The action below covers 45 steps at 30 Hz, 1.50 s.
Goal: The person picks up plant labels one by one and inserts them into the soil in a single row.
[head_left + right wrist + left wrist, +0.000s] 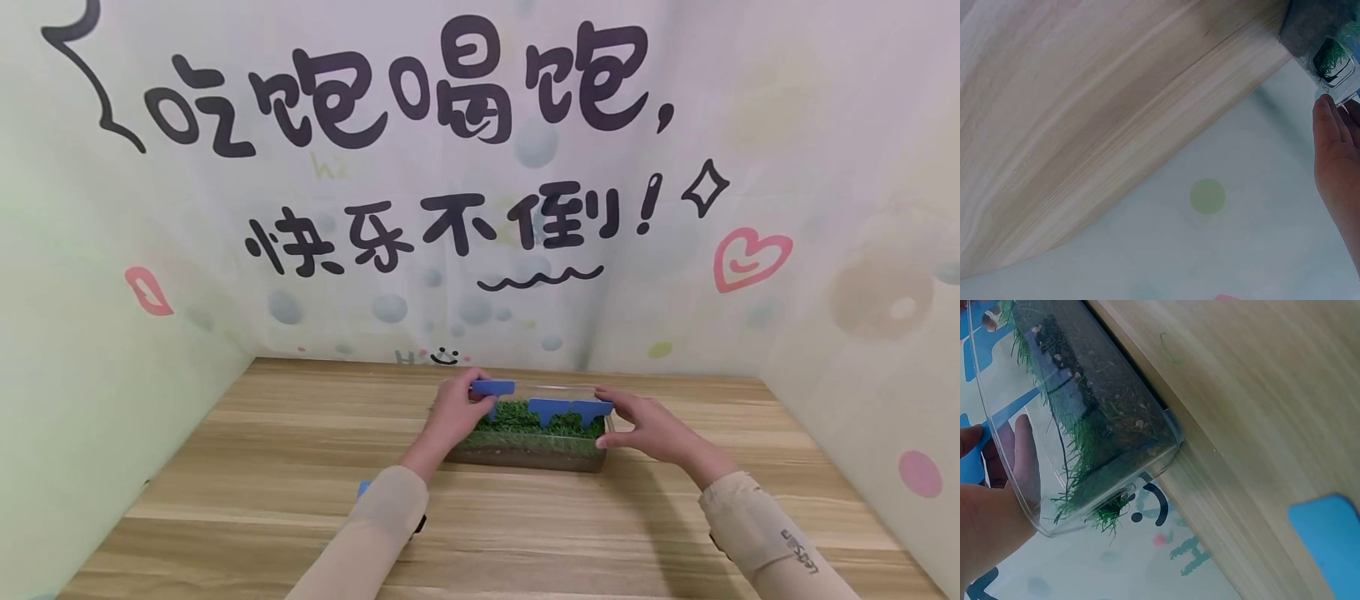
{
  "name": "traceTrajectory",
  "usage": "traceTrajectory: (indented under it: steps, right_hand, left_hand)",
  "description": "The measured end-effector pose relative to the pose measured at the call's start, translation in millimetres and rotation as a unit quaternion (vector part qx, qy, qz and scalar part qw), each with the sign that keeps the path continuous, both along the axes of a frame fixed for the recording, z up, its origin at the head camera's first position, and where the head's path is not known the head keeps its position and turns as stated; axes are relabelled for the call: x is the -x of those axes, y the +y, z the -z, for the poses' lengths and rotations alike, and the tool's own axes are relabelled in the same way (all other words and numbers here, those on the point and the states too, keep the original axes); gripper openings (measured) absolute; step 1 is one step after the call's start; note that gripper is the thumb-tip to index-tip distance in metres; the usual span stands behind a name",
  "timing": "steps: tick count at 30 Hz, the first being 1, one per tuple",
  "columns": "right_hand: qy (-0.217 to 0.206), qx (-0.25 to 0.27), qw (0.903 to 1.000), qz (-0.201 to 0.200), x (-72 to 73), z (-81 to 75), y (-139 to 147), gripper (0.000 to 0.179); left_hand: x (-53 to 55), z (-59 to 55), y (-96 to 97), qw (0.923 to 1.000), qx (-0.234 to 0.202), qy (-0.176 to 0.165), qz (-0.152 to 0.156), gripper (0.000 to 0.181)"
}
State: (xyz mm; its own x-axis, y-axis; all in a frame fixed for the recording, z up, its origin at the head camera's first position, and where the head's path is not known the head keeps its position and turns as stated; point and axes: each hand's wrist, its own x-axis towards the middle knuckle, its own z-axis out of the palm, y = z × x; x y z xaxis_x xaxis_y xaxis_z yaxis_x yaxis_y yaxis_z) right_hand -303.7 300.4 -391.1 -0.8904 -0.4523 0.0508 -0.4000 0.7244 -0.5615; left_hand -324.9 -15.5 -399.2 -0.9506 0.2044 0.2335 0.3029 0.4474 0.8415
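On the table stands a clear plastic box with soil in its lower part and green grass above. My left hand is over the box's left part and pinches a blue T-shaped piece between thumb and fingers. Its narrow stem points down toward the grass. Two similar blue pieces stand side by side in the grass to the right. At the box's right end, my right hand holds the corners, thumb at the front and fingers at the back.
Another flat blue piece lies on the wooden table, partly hidden by my left sleeve in the head view. A printed cloth with large black characters hangs behind the table, and pale cloth walls stand at both sides.
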Motion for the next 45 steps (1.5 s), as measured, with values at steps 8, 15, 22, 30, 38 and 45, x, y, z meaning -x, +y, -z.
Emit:
traceTrajectory:
  steps: [8, 15, 22, 30, 38, 45]
  right_hand:
    - [-0.002, 0.002, 1.0000, 0.001, 0.3, 0.7, 0, 0.084]
    - [0.000, 0.001, 1.0000, -0.001, 0.4, 0.5, 0, 0.084]
    - [0.002, 0.001, 1.0000, -0.002, 0.6, 1.1, 1, 0.084]
    - [-0.004, 0.003, 1.0000, 0.002, -0.9, 0.8, 0, 0.085]
    - [-0.011, 0.005, 0.9999, 0.002, -1.2, -0.3, 0, 0.084]
    - [-0.015, 0.009, 0.9998, 0.007, -0.8, 1.3, 1, 0.084]
  left_hand:
    - [1.1, 0.3, 5.7, 0.9999, 0.009, -0.011, 0.006, 0.015]
    - [4.8, 1.8, 8.1, 0.9995, 0.015, -0.023, 0.016, 0.015]
    - [5.6, 1.6, 9.6, 0.9985, 0.040, -0.035, 0.011, 0.012]
    - [7.5, 0.9, 12.5, 0.9950, 0.089, -0.046, 0.008, 0.013]
    - [6.8, -1.9, 16.3, 0.9888, 0.140, -0.052, -0.003, 0.015]
    - [6.8, -2.1, 18.9, 0.9851, 0.166, -0.042, -0.001, 0.015]
